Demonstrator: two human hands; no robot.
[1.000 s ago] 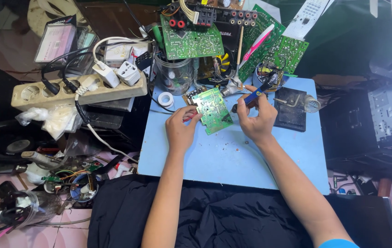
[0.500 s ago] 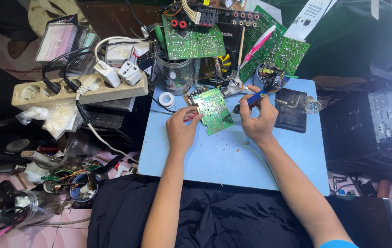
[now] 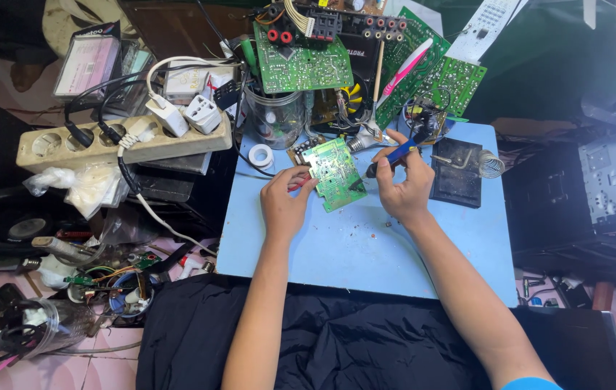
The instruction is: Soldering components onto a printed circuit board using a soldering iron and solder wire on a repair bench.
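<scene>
Blue mat (image 3: 365, 253): left hand (image 3: 286, 202) pinches one circuit board (image 3: 337, 173), right hand (image 3: 403, 189) grips one soldering iron (image 3: 393, 155).

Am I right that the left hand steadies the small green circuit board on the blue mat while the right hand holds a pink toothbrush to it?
Not quite. In the head view the right hand holds a blue-handled soldering iron to the small green circuit board, not a pink toothbrush. The left hand does steady the board on the blue mat.
</scene>
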